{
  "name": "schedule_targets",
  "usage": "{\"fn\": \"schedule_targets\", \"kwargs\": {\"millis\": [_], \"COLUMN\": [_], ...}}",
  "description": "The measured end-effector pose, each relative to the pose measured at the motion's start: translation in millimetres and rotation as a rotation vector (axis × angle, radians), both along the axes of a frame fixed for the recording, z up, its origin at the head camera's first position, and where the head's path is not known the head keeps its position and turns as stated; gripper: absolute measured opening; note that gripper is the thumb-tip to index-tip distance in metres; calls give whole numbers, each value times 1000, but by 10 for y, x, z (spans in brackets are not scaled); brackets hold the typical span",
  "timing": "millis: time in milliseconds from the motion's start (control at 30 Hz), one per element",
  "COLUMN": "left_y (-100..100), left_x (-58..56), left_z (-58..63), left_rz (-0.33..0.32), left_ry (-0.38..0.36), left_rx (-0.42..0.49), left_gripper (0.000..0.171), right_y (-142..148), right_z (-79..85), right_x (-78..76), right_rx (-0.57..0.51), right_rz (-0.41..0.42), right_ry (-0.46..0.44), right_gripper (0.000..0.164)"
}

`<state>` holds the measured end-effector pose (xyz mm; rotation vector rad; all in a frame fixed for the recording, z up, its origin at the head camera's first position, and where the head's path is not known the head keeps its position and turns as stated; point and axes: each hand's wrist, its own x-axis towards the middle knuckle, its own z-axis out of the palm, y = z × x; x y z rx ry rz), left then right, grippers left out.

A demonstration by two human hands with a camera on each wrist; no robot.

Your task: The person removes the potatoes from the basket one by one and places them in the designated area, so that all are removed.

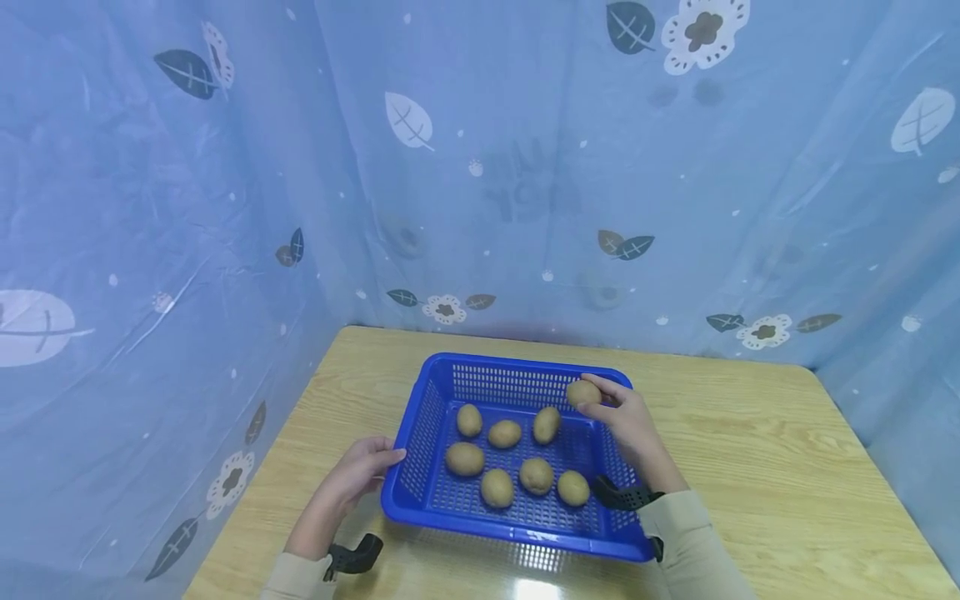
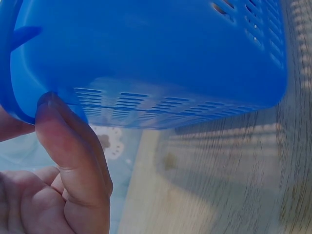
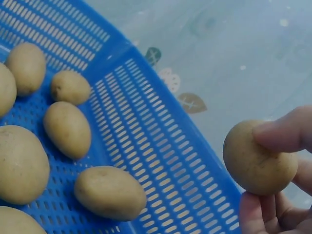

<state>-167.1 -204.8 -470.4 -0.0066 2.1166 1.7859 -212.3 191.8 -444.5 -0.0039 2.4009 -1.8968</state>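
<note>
A blue plastic basket (image 1: 517, 533) with slotted walls holds several yellow-brown potatoes (image 1: 536, 476), spread over its floor. My left hand (image 1: 362, 468) grips the basket's left rim, thumb on top; in the left wrist view, bent fingers (image 2: 73, 151) reach under the rim against the outer wall. Between the thumb and fingers of my right hand (image 1: 626, 421) is another potato (image 1: 582, 393), held over the basket's back right part. The right wrist view shows this potato (image 3: 258, 161) higher than the others, overlapping the basket's rim.
The basket stands on a light wood-grain table (image 1: 750, 467). Behind and to the left hangs a blue curtain (image 1: 510, 167) printed with leaves and flowers. Both wrists wear black straps with camera mounts (image 1: 358, 554).
</note>
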Motion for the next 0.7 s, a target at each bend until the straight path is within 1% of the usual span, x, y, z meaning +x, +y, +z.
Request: {"fn": "schedule_targets", "kwargs": {"millis": [200, 333, 400, 567, 633, 700], "left_y": [19, 30, 31, 22, 15, 9], "left_x": [12, 15, 15, 17, 16, 16], "left_z": [19, 24, 22, 11, 10, 10], "left_rz": [8, 14, 14, 9, 5, 0], "left_ry": [6, 8, 8, 4, 3, 3], "left_rx": [-16, -16, -16, -11, -11, -7], "left_gripper": [37, 37, 37, 36, 36, 37], "right_y": [82, 151, 193, 315, 369, 422], "right_z": [48, 46, 45, 64, 77, 93], "right_x": [69, 119, 144, 204, 224, 241], "right_rx": [17, -9, -50, -230, -287, -319], "right_rz": [-13, -22, -16, -29, -40, -48], "right_ry": [18, 40, 59, 128, 157, 177], "right_gripper": [56, 58, 58, 54, 52, 50]}}
